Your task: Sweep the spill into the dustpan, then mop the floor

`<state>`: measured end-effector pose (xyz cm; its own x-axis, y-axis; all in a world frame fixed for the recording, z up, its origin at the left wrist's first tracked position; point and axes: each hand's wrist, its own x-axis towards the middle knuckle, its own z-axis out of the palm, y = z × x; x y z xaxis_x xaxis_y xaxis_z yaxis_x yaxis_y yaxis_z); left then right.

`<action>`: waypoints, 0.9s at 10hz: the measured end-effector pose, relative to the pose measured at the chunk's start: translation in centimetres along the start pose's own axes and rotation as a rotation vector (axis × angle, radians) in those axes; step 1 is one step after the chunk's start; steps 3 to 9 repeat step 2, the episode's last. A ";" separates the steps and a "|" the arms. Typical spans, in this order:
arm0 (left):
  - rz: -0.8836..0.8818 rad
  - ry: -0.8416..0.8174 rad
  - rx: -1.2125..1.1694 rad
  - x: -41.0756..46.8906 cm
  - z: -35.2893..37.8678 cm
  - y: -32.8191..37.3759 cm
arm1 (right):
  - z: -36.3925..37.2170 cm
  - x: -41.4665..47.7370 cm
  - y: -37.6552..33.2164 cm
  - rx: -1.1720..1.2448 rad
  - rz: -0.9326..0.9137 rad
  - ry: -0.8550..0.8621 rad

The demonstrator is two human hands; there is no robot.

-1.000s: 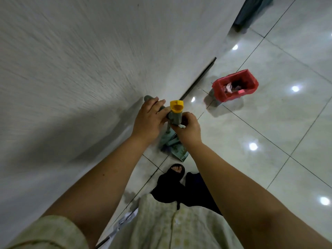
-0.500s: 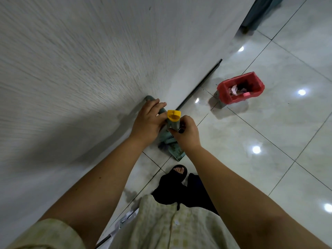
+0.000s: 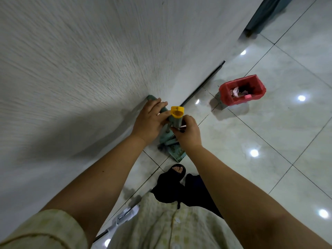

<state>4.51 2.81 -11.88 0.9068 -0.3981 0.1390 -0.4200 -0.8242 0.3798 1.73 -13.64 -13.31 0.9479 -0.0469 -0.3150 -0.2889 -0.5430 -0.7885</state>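
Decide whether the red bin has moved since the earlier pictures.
No. The red bin keeps its place beside the black strip at the wall's foot; only the camera has shifted.

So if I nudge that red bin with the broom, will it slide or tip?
The red bin looks like thin plastic holding only paper scraps, so probably light. On glossy tile floor it would likely slide easily. Its squat shape suggests little tipping risk.

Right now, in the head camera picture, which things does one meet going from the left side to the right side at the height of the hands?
White wall → left hand → yellow-capped handle → right hand → red bin holding scraps, on the tiled floor.
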 end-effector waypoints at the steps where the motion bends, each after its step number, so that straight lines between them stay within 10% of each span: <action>1: 0.021 0.004 0.053 -0.2 -0.1 0.0 | -0.8 -0.1 -0.3 -0.035 -0.037 -0.044; 9: -0.062 0.067 0.073 -0.4 -0.7 0.8 | -1.7 -0.4 -0.8 -0.095 -0.043 -0.088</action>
